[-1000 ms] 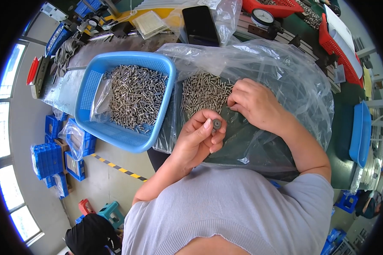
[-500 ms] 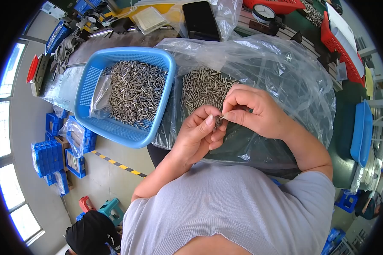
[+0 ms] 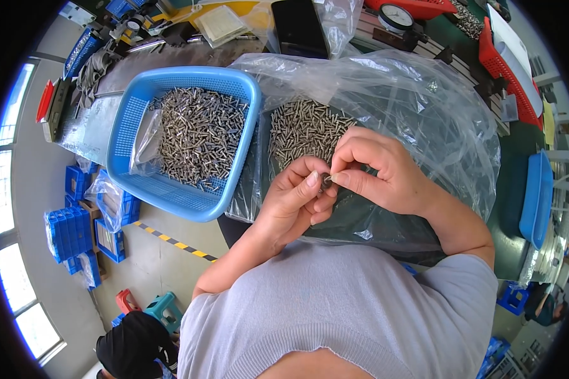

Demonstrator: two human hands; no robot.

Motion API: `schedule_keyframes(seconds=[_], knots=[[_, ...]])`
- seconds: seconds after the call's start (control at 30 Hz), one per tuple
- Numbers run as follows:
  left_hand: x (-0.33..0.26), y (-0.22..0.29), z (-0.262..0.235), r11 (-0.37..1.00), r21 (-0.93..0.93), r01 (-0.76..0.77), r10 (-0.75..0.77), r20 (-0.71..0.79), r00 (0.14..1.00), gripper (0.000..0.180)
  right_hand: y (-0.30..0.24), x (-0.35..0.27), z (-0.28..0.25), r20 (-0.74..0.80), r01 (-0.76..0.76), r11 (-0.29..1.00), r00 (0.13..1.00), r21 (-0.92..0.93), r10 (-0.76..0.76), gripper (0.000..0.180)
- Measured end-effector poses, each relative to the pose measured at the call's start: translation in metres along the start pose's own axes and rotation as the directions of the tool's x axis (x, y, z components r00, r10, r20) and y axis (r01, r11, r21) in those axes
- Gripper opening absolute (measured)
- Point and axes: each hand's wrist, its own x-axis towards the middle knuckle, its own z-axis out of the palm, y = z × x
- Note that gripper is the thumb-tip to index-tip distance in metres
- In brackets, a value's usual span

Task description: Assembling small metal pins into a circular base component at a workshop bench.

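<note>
Left hand (image 3: 299,197) and right hand (image 3: 378,172) meet at a round metal piece (image 3: 325,184)

The dark green surface (image 3: 511,196) bears a crumpled clear plastic sheet (image 3: 436,101), on which a loose heap of short metal pins (image 3: 303,129) lies just beyond the hands. To its left stands a blue basket (image 3: 164,203), partly filled with similar pins (image 3: 202,136) and a clear bag (image 3: 147,142). A black phone (image 3: 299,28) lies toward the far side, with a dial gauge (image 3: 396,18) to its right; a red basket (image 3: 504,76) and a blue tray (image 3: 536,199) line the right side. Beyond the left edge, bright windows (image 3: 3,183) flank a pale floor (image 3: 148,265) with blue crates (image 3: 68,234), striped tape (image 3: 171,240) and a teal stool (image 3: 164,309). A person in black (image 3: 133,344) is at the lower left.

The round piece sits in front of the wearer, near the heap's close edge, pinched between the left thumb and fingers. The right thumb and forefinger are pressed together on what looks like a slim pin (image 3: 329,179), touching or almost touching the piece. The pin's long axis seems to run between the two hands; which end leads is too small to tell. Fingers partly cover the round piece, so its facing cannot be told. Pins in the heap point every way.
</note>
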Motion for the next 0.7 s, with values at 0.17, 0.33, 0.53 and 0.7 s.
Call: schedule_keyframes(seconds=[0.17, 0.33, 0.53, 0.7], knots=[[0.000, 0.001, 0.002, 1.000, 0.004, 0.009, -0.009, -0.005, 1.000, 0.019, 0.004, -0.001, 0.004, 0.010, 0.010, 1.000, 1.000, -0.015, -0.010, 0.009], [0.000, -0.001, 0.000, 1.000, 0.017, 0.003, -0.003, 0.017, 1.000, 0.019, 0.007, 0.000, 0.004, 0.030, -0.075, 0.984, 0.997, 0.159, 0.071, 0.010], [-0.001, 0.000, 0.001, 1.000, -0.003, -0.006, 0.006, 0.017, 1.000, 0.019, 0.007, 0.001, -0.008, -0.007, -0.171, 0.984, 0.985, 0.050, 0.172, 0.008], [-0.001, 0.000, 0.002, 1.000, -0.008, -0.006, 0.006, 0.012, 1.000, 0.018, 0.003, 0.002, -0.010, 0.039, -0.124, 0.991, 0.991, -0.052, 0.126, 0.011]])
